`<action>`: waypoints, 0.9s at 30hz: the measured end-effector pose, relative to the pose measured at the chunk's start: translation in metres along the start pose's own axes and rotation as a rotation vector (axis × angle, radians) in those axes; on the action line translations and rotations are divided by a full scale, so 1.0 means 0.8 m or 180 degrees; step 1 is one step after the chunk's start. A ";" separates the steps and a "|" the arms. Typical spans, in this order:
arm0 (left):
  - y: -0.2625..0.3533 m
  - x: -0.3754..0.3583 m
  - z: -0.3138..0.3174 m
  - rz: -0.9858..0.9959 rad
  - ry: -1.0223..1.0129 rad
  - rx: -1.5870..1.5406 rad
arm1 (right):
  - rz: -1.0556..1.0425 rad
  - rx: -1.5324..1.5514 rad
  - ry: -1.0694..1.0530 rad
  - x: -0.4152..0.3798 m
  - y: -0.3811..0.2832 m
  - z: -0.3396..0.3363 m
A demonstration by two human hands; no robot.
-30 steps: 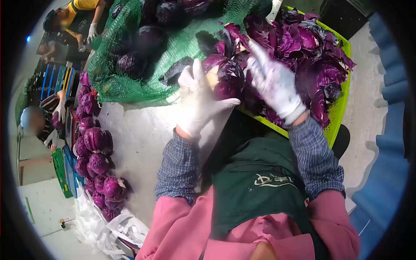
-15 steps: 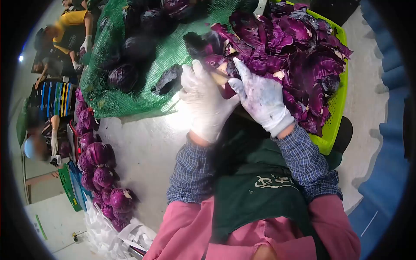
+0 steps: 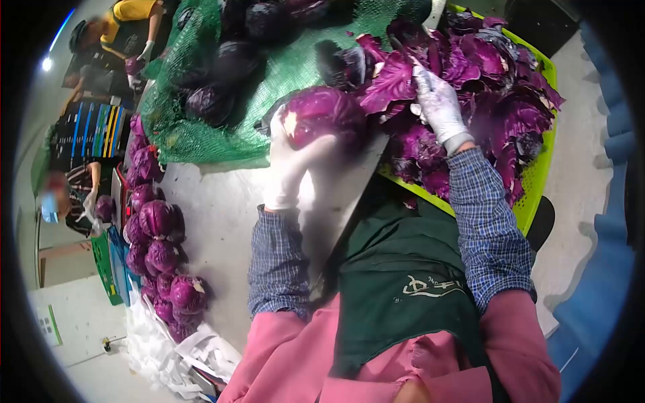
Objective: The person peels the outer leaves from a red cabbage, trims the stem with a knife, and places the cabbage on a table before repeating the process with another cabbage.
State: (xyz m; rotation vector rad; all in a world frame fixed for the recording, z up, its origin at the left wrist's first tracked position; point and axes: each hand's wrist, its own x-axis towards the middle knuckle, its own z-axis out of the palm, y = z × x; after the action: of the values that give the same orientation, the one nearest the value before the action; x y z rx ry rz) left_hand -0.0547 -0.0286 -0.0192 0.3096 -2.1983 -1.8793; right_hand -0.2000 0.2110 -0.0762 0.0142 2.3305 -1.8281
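Observation:
My left hand [image 3: 290,161], in a white glove, holds a purple cabbage head [image 3: 326,117] above the metal table, its cut stem side facing left. At the near edge of the leaf pile, my right hand [image 3: 438,104], in a stained white glove, has its fingers at a loose purple cabbage leaf [image 3: 391,84]. Loose leaves [image 3: 494,60] heap up in a yellow-green basket [image 3: 543,158]. Part of the right fingers is hidden by leaves, and whether they hold a knife cannot be made out.
A green mesh sack [image 3: 195,138] with dark cabbages lies at the back left. Peeled cabbages [image 3: 158,218] line the table's [image 3: 228,221] left side, near white strips [image 3: 158,349]. Two people [image 3: 134,10] work beyond, at the far left. A blue sheet [image 3: 621,148] hangs at the right.
My hands have moved apart. The left now holds up a whole cabbage head, while the right has gone away to the leaves over the basket. The view has shifted slightly.

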 end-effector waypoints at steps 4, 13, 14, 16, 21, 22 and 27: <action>-0.017 0.017 -0.028 -0.0382 0.0114 -0.0847 | 0.0279 0.1260 0.0470 -0.011 -0.005 -0.016; -0.020 0.014 -0.027 -0.0037 -0.0304 -0.0698 | -0.1294 0.0850 -0.0299 -0.066 -0.107 -0.033; -0.013 0.013 -0.025 -0.0108 -0.0446 -0.0652 | -0.1287 0.0454 -0.0753 -0.069 -0.113 -0.017; 0.000 0.017 -0.023 -0.0206 -0.0723 -0.0553 | -0.2550 -0.0092 -0.1198 -0.033 -0.063 0.029; -0.012 0.028 -0.025 -0.0067 -0.0519 0.0255 | -0.1730 -0.0665 -0.1377 -0.050 -0.072 0.030; -0.011 0.030 -0.024 -0.0068 -0.0597 0.0197 | -0.1468 -0.0553 -0.1463 -0.056 -0.074 0.028; -0.018 0.027 -0.026 -0.0053 -0.0680 0.0148 | -0.1472 -0.0955 -0.1732 -0.056 -0.082 0.019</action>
State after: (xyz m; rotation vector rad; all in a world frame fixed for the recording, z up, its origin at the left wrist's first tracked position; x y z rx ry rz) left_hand -0.0690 -0.0571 -0.0291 0.1407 -2.3852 -1.9535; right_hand -0.1614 0.1850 -0.0103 -0.9995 2.2737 -1.3653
